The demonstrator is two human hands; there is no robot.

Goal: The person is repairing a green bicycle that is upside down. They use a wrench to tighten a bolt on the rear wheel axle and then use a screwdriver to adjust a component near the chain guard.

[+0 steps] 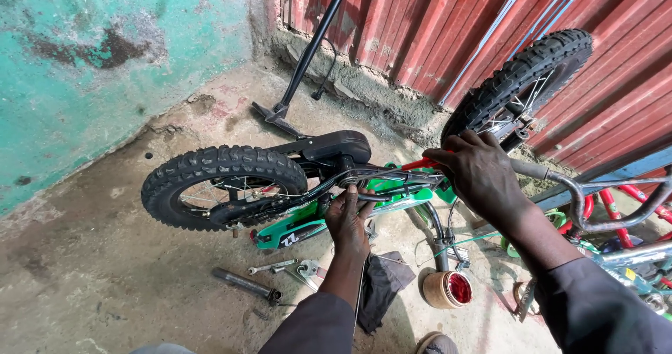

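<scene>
Head view, looking down. Small green bicycle frame (392,193) lying upturned on rough concrete floor (105,284); glossy paint, thin black tubing and cables along it. Rear wheel (222,184) to the left, knobby black rubber tyre, thin wire spokes. Front wheel (521,81) raised toward the corrugated red metal wall (448,18), same chunky tread. Black padded saddle (336,145) between the wheels, close above the frame. Left hand (348,221) reaching up from below, fingers curled around the black tubing at mid-frame, closed on it. Right hand (479,172) over the frame's front end near the red part, fingers bent and pressed down on it; how fully closed cannot be told. Dull bare-metal handlebar (581,200) curving off to the right. On the floor beneath: chrome spanner (273,266), dark cylindrical tube (245,284), crumpled black cloth (381,284), tan cylinder with red round lens (448,289). Black floor pump (308,53) leaning upright against the wall base. Peeling turquoise plaster wall (105,67) at left, blotched dark.
</scene>
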